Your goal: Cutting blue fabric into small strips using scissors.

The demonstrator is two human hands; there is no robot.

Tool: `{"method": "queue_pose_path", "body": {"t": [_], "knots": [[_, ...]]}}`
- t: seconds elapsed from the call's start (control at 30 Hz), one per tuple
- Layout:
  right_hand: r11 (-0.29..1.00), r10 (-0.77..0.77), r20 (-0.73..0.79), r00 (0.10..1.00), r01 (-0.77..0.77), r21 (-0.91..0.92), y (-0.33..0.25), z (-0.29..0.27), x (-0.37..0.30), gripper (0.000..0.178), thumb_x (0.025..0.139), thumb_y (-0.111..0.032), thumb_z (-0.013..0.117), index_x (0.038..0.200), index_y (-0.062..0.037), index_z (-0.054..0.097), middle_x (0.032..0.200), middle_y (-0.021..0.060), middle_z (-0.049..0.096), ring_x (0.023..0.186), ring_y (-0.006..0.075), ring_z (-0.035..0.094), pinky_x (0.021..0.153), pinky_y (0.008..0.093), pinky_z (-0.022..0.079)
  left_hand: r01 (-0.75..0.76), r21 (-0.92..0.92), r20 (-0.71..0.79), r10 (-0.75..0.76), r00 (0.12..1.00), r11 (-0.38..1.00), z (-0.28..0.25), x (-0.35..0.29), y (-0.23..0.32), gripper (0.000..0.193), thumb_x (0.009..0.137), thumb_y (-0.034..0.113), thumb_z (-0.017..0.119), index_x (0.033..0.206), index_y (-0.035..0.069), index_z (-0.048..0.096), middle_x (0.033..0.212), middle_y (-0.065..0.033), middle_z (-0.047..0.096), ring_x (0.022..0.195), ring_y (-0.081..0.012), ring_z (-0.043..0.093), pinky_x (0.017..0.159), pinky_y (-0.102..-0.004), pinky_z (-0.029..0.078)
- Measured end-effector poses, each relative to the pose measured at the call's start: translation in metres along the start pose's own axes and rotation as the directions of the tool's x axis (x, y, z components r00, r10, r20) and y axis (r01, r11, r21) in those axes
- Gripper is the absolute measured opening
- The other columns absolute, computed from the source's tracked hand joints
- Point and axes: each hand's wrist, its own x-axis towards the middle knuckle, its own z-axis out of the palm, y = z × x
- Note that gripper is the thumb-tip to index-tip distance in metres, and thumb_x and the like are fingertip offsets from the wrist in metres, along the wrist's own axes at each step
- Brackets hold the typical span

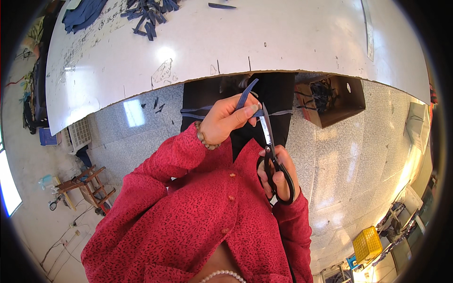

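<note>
- Here at 12 o'clock from the middle, the left hand (229,118) is pinching a blue cloth strip (248,93) between thumb and fingers, one end poking up towards 1 o'clock!
- Over at 4 o'clock, the right hand (288,159) is gripping black-handled scissors (268,149), their blades pointing towards 12, right beside the strip; whether they are touching it, I cannot tell.
- Narrow blue bands (193,113) are crossing the dark trousers (203,96) behind the left hand; any join with the strip is staying hidden.
- That strip is looking light, soft and floppy, hardly fragile, probably not slippery; pinching it close to the blades should be keeping it taut, fingertips clear of the edges.
- The scissors are looking stiff and heavier, best held by the handle loops.
- At 11 o'clock, more strips (150,16) are lying heaped on the white table (306,37); between 2 and 3, a cardboard box (347,108) is holding dark scraps (322,94).
</note>
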Motion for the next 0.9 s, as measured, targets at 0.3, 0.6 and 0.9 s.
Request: {"method": "queue_pose_path", "body": {"t": [0.3,0.6,0.9], "knots": [[0.991,-0.119,-0.14,0.983,0.127,0.047,-0.009,0.005,0.005,0.071,0.078,-0.058,0.066,0.116,-0.0034,0.042,0.064,0.0029,0.049,0.036,0.0053,0.037,0.033,0.0176,0.028,-0.034,0.033,0.003,0.034,0.999,0.999,-0.002,-0.001,-0.006,0.018,0.096,0.014,0.047,0.092,0.0,0.057,0.091,-0.0039,0.054,0.058,-0.0015,0.037,0.05,-0.0149,0.027],[-0.033,-0.66,-0.108,0.743,-0.173,-0.984,-0.143,-0.048,0.088,0.035,0.08,-0.017,0.069,0.106,-0.0059,0.049,0.088,0.0106,0.061,0.077,0.0249,0.062,0.067,0.035,0.049,0.053,-0.045,-0.044,-0.055,0.998,0.998,-0.005,-0.007,-0.011,0.018,0.097,0.016,0.047,0.098,0.0,0.057,0.083,-0.0015,0.056,0.054,-0.0003,0.033,0.049,-0.0156,0.026],[0.218,-0.755,0.029,0.655,0.292,-0.931,-0.113,-0.025,0.078,0.013,0.081,-0.006,0.065,0.091,-0.0016,0.058,0.102,0.0111,0.065,0.093,0.026,0.064,0.08,0.0338,0.05,0.1,-0.131,-0.091,-0.112,0.99,0.986,0.0,-0.004,-0.011,0.018,0.098,0.017,0.048,0.097,0.001,0.058,0.083,-0.0021,0.059,0.054,-0.0009,0.036,0.048,-0.0158,0.028]]}}
